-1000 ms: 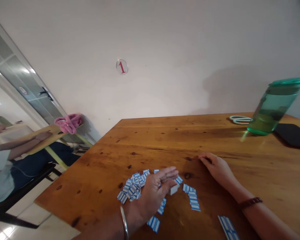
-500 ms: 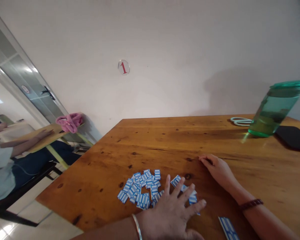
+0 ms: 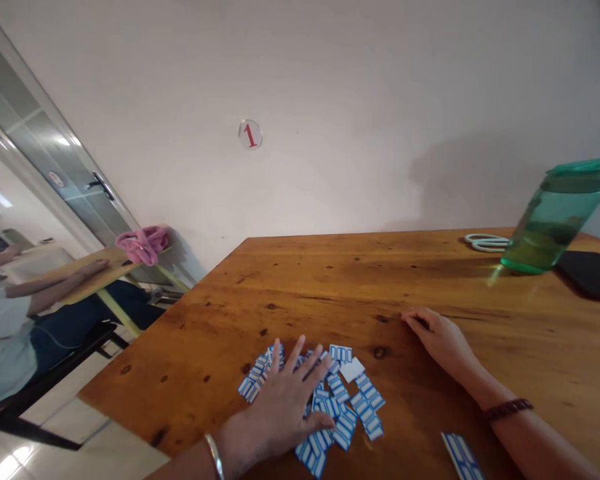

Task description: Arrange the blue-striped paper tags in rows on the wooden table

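My left hand (image 3: 283, 403), with a silver bangle at the wrist, lies palm down with fingers spread over a scattered heap of small white paper pieces (image 3: 344, 427) printed with blue-framed boxes. Part of the heap is hidden beneath it. One piece (image 3: 352, 370) at the heap's right side shows a plain white face. My right hand (image 3: 437, 337), wearing a dark red bracelet, rests on the wooden table (image 3: 330, 287) beyond and right of the heap. Its fingers are curled together, with nothing visible in them. A separate blue-printed strip (image 3: 463, 457) lies near the right forearm.
A green bottle (image 3: 555, 220) stands at the back right, beside a dark flat object (image 3: 590, 275) and a pale loop (image 3: 487, 243). Behind the table rises a white wall. To the left, a seated person's arm (image 3: 63, 283) rests on another table holding a pink cloth (image 3: 144, 245).
My left hand has slid left across the heap, uncovering pieces on the right that now lie spread differently. My right hand stays in place. The view has shifted slightly.
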Motion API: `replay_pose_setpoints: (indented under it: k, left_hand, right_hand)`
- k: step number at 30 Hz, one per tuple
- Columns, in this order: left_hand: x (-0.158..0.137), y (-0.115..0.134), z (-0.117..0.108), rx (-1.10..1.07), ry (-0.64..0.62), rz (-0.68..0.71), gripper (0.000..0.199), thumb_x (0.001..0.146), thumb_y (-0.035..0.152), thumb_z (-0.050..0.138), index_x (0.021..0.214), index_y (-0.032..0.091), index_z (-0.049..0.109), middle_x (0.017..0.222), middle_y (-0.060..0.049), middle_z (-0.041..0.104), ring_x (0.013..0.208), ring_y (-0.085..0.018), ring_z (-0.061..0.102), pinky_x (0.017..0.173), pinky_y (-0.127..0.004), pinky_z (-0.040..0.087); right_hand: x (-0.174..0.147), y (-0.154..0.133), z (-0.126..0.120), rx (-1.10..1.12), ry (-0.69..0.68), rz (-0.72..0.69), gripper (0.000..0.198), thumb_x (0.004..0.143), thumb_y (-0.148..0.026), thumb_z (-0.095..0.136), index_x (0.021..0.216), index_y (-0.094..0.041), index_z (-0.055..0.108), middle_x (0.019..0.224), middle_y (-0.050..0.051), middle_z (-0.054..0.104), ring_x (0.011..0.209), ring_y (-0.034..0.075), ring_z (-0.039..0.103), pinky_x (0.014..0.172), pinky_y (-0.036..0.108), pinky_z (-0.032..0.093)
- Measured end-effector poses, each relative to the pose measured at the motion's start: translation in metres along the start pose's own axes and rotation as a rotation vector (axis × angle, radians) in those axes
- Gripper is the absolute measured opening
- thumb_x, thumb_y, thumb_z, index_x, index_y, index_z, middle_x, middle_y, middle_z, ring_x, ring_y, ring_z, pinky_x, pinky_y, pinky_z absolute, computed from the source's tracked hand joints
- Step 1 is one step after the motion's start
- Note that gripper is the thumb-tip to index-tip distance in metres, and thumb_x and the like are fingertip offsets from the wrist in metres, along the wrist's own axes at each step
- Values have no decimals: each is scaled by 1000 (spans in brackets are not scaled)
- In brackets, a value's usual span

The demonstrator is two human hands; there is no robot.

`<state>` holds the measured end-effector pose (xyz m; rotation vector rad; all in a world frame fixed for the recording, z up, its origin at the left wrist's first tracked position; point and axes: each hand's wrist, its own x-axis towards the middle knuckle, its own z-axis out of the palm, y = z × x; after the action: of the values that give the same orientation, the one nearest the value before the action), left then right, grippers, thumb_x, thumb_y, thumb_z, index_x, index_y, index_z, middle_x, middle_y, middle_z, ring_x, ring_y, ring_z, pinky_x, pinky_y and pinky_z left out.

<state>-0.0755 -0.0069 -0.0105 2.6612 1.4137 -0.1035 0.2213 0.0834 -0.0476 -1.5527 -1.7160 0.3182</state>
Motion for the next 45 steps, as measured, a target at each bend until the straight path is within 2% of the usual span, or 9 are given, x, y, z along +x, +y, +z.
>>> replay_pose_setpoints:
  k: [4,11,15,20,22,26,31,37,45]
  left_hand:
    - [0,-11,3,49,54,-227,66,84,55,21,138,19,7,145,-9,16,133,-32,3,100,-62,3]
    - [0,-6,-3,-14,-44,-55,66,80,61,24,137,31,8,146,-3,14,133,-31,5,99,-63,4]
    - [7,5,-3,-16,53,-234,74,79,63,20,139,19,11,146,-11,13,132,-34,2,98,-65,3]
    - [15,36,-4,-98,11,184,68,80,61,26,138,29,8,146,-4,18,133,-30,4,98,-65,0]
    - [22,42,-4,-97,20,230,68,81,59,28,138,27,12,145,-6,22,133,-30,8,99,-64,1]
    - [26,36,-3,-45,57,34,73,79,62,26,138,21,15,145,-10,20,132,-32,6,100,-64,5]
    - [3,13,0,-35,-27,73,72,76,66,26,137,32,11,146,-3,13,132,-33,5,97,-66,2]
    - [4,-21,3,50,46,-326,73,78,64,21,138,23,13,146,-10,11,132,-33,6,99,-64,7]
    - [10,12,6,28,32,82,74,78,64,23,138,27,-2,147,-7,3,133,-32,-2,96,-67,-1]
  right_hand:
    - [0,0,0,-4,-6,2,26,72,-36,40,68,-22,62,81,7,71,79,25,64,71,36,48]
    - [1,3,1,1,5,-10,25,71,-36,40,67,-23,61,80,7,71,78,25,64,72,36,47]
    - [1,3,1,4,5,-17,24,72,-36,40,66,-24,60,79,5,70,77,24,64,71,35,48]
    - [1,4,1,-4,11,-6,23,70,-36,42,66,-25,61,81,5,71,78,25,64,71,36,48]
    - [1,4,1,-6,14,-5,22,70,-36,42,66,-25,61,80,5,71,78,25,64,72,37,48]
    - [1,3,0,-6,5,-11,24,70,-38,42,66,-25,61,79,5,71,77,25,64,71,37,48]
    - [0,1,0,-1,-4,0,25,70,-38,40,67,-24,61,82,7,71,80,26,64,73,38,48]
    - [1,1,0,7,-4,5,22,70,-36,42,66,-25,60,81,5,70,79,25,63,73,37,48]
    - [0,0,-2,-3,-9,6,25,70,-39,40,67,-24,60,82,7,70,80,26,64,75,38,48]
